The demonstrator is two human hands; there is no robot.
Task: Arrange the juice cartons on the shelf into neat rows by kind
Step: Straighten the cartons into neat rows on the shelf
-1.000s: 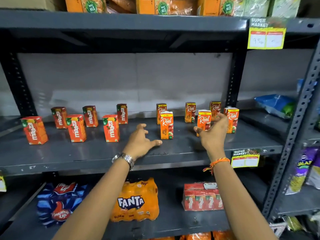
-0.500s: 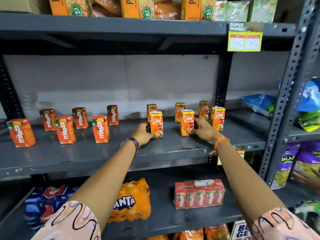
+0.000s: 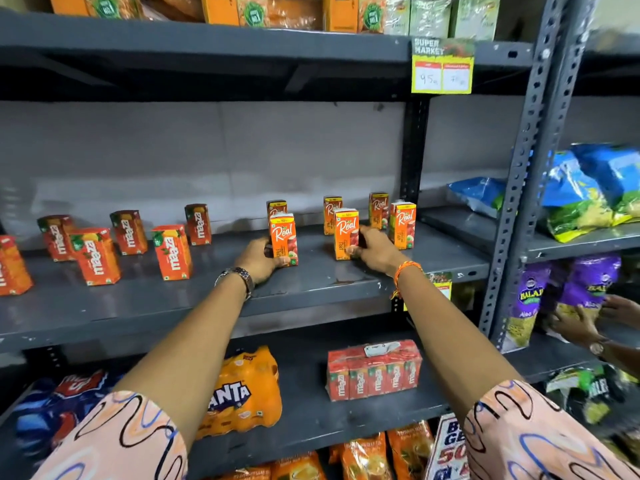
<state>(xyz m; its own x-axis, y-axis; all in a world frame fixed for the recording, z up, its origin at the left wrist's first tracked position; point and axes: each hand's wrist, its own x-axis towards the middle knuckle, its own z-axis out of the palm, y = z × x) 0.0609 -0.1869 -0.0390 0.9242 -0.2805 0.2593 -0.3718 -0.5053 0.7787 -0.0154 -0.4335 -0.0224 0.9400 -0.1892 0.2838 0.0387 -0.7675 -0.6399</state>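
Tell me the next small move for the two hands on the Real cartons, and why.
Probably slide the two held cartons toward each other and back. The left hand grips one front Real carton, the right hand grips another, and a wide gap of bare shelf separates them. The three Real cartons behind also stand spaced apart, so closing the front row seems the natural start.

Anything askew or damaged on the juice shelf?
No damage or spills. The Maaza cartons stand scattered and turned at differing angles, not in rows. The Real cartons are staggered too; both hands grip front ones.
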